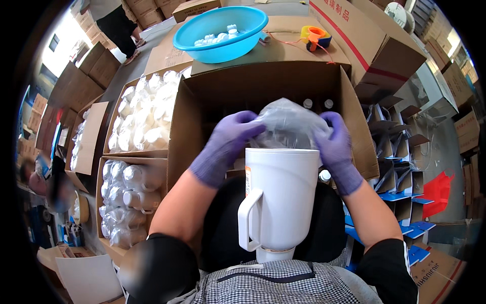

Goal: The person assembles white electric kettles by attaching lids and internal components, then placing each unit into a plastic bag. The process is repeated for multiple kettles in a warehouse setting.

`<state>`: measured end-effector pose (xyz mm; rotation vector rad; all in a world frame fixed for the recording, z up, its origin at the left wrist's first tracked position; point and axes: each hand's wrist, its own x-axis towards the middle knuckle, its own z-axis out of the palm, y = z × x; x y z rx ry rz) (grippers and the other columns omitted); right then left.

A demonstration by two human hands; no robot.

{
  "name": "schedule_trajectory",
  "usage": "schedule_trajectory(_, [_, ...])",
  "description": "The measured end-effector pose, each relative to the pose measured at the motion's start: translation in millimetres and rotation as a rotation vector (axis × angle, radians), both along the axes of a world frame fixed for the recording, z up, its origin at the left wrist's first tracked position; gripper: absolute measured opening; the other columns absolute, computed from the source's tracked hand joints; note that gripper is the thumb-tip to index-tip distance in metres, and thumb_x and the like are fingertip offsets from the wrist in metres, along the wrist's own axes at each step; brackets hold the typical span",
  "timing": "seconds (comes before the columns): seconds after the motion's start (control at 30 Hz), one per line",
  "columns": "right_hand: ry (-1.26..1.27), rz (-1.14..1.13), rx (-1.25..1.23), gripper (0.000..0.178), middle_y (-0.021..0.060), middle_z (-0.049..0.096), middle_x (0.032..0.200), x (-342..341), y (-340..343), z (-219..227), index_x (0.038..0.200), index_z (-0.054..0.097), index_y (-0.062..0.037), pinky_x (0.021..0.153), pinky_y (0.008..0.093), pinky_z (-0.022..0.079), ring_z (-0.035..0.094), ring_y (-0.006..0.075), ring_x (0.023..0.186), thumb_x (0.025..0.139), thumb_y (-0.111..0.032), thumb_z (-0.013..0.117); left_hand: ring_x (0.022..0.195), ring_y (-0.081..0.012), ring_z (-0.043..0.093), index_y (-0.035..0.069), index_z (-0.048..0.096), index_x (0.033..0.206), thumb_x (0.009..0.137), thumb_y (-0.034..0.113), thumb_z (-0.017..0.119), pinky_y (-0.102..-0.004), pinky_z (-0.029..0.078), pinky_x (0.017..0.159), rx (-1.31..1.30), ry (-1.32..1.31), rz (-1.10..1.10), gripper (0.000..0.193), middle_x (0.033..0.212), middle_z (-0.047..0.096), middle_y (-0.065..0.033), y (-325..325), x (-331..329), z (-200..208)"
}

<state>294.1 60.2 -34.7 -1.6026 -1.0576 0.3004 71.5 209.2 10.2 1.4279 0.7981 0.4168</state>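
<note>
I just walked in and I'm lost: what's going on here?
The person's gloved left hand and right hand hold a plastic bag between them. A white mug is nearer the body, its rim toward the bag; whether they touch is unclear. An open box lies just beyond, with a blue basin farther off.

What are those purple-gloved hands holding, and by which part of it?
A clear plastic bag: the left hand grips its left side, the right hand its right side.
</note>
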Motion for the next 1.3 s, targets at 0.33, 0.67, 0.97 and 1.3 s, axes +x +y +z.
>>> schedule_trajectory(0.33, [-0.631, 0.599, -0.003, 0.036, 0.0113, 0.065, 0.11, -66.7, -132.0, 77.0, 0.1, 0.069, -0.0092, 0.102, 0.0478, 0.046, 0.061, 0.0354, 0.11, 0.064, -0.005, 0.074, 0.103, -0.034, 0.062, 0.005, 0.07, 0.096, 0.076, 0.016, 0.077, -0.0448, 0.047, 0.098, 0.997, 0.053, -0.258, 0.025, 0.101, 0.07, -0.0103, -119.4, -150.4, 9.8])
schedule_trajectory(0.67, [-0.701, 0.386, -0.132, 0.034, 0.0162, 0.063, 0.125, -50.7, -116.7, 75.4, 0.113, 0.067, -0.004, 0.11, 0.0482, 0.039, 0.055, 0.037, 0.123, 0.08, -0.01, 0.067, 0.102, -0.0366, 0.064, 0.004, 0.067, 0.105, 0.086, 0.021, 0.067, -0.0457, 0.05, 0.093, 0.811, -0.071, -0.164, 0.025, 0.104, 0.068, -0.0171, -118.1, -108.8, 6.7])
schedule_trajectory(0.97, [0.708, 0.549, -0.072, 0.02, 0.0137, 0.068, 0.116, -43.8, -48.1, 101.6, 0.117, 0.058, -0.0006, 0.095, 0.0326, 0.053, 0.067, 0.019, 0.103, 0.101, -0.013, 0.056, 0.107, -0.0263, 0.065, 0.004, 0.064, 0.125, 0.095, 0.017, 0.062, -0.0391, 0.052, 0.095, 0.636, -0.021, -0.059, 0.033, 0.117, 0.068, -0.0156, -46.0, -87.0, -9.1])
schedule_trajectory(1.3, [0.606, 0.555, -0.139, 0.023, 0.0083, 0.063, 0.106, -23.4, -112.5, 67.2, 0.101, 0.071, -0.0018, 0.087, 0.0342, 0.05, 0.062, 0.0222, 0.098, 0.084, -0.017, 0.07, 0.091, -0.0129, 0.062, -0.002, 0.064, 0.108, 0.093, 0.019, 0.066, -0.0252, 0.049, 0.081, -0.297, -0.436, -0.109, 0.026, 0.1, 0.066, -0.0073, -76.7, -92.4, 31.8])
